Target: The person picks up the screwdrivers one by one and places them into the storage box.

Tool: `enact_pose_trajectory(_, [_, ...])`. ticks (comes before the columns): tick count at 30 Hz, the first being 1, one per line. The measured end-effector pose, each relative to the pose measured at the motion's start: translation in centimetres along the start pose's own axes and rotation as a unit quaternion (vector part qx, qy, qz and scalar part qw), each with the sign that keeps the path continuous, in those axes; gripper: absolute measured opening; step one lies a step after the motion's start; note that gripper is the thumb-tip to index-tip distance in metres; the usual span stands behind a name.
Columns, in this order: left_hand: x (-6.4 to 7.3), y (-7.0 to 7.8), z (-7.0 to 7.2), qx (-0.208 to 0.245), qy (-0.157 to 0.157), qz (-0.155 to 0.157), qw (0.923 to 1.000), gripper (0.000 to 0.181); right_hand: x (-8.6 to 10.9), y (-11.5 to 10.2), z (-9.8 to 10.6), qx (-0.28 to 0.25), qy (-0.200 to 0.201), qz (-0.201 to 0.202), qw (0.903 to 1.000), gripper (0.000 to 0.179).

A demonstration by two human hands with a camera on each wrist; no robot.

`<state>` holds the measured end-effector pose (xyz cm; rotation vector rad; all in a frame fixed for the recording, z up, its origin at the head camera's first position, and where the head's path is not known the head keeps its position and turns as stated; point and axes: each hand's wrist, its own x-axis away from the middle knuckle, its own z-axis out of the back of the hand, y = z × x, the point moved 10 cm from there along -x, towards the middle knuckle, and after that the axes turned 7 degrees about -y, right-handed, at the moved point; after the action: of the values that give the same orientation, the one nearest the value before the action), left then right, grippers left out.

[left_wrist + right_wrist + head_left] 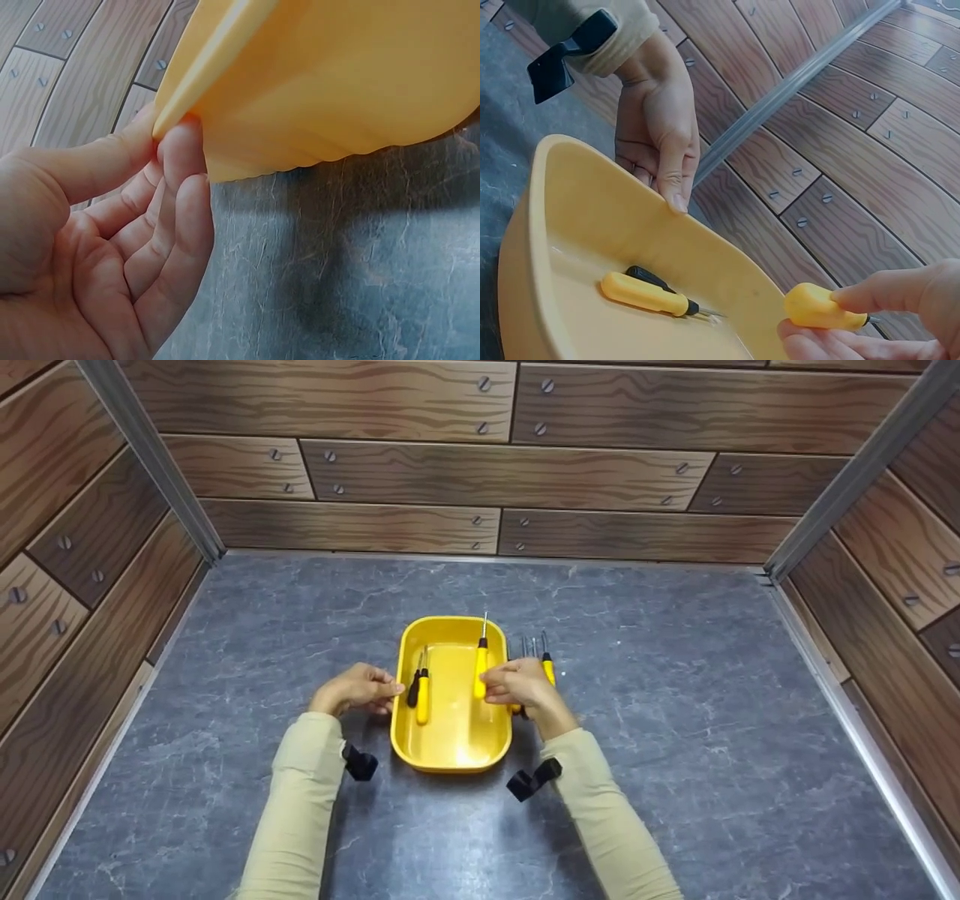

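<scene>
My left hand (360, 688) pinches the left rim of a yellow plastic tub (454, 739), thumb on the inside and fingers outside. Between thumb and fingers of my right hand (529, 688) is a screwdriver (481, 660) with a yellow handle, held over the right part of the tub, its metal shaft pointing away from me. Inside the tub, along the left wall, lie a yellow-handled screwdriver (646, 292) and a black-handled screwdriver (413, 690), side by side.
Just right of the tub lie several more tools with metal shafts, one with a yellow handle (548, 666); my right hand partly hides them. The grey marbled tabletop (675, 697) is bordered by wood-patterned walls (495, 472) at the back and both sides.
</scene>
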<state>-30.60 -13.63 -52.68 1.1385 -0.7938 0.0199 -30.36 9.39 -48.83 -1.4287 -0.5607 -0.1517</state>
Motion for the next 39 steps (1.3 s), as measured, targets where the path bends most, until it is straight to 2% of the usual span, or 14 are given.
enact_pose_trajectory(15, [0.3, 0.9, 0.8, -0.006, 0.013, 0.004, 0.9999, 0.021, -0.8, -0.5, -1.4, 0.02, 0.002, -0.012, 0.9997, 0.029])
enact_pose_trajectory(20, [0.1, 1.2, 0.9, -0.008, 0.013, -0.003, 0.9999, 0.023, -1.1, -0.8, -1.7, 0.008, 0.006, -0.012, 0.9999, 0.028])
enact_pose_trajectory(31, [0.3, -0.1, 0.5, 0.001, 0.01, 0.006, 0.9999, 0.03, -1.7, 0.2, -3.4, 0.007, -0.011, -0.039, 0.9992, 0.024])
enact_pose_trajectory(39, [0.3, 0.1, 0.0, 0.005, 0.011, 0.002, 0.9999, 0.026, -2.2, 1.1, -3.9, 0.009, -0.019, -0.065, 0.9976, 0.026])
